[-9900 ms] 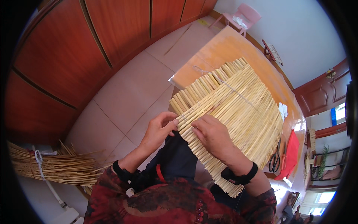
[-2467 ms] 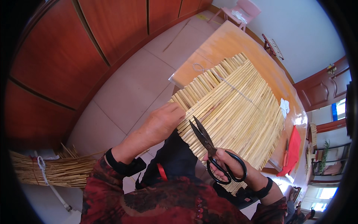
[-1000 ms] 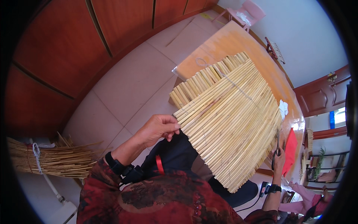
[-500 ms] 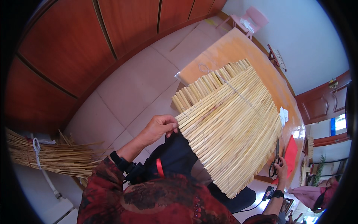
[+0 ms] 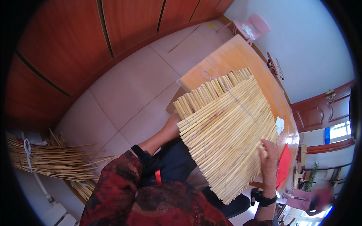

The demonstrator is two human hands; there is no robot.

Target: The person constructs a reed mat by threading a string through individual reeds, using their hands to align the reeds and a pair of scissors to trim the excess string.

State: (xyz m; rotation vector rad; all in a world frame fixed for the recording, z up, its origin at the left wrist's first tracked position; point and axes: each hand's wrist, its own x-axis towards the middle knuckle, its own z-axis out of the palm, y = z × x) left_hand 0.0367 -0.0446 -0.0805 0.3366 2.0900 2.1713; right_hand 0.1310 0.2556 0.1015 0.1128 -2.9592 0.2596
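Note:
A large mat of pale yellow reed stalks (image 5: 226, 135), tied side by side with thin cord, lies across my lap and the table. Part of it is folded, so a band of stalk ends (image 5: 200, 98) shows along its far left side. My left hand (image 5: 174, 122) reaches beneath the mat's left edge, and its fingers are hidden there. Over the mat's right side, my right hand (image 5: 268, 151) has loosely bent fingers, apart, with nothing seen in them. It is near or touching the stalks; I cannot tell which.
The orange wooden table (image 5: 222, 52) carries a white crumpled tissue (image 5: 279, 125) and a red sheet (image 5: 283, 165) at the right. A tied bundle of thin stalks (image 5: 49, 156) lies at the left. A pink chair (image 5: 256, 26) stands beyond; another person (image 5: 316, 199) is at far right.
My left hand has slid from the mat's left corner to underneath it. My right hand has let go of the dark scissors, now out of sight, and moved up onto the mat.

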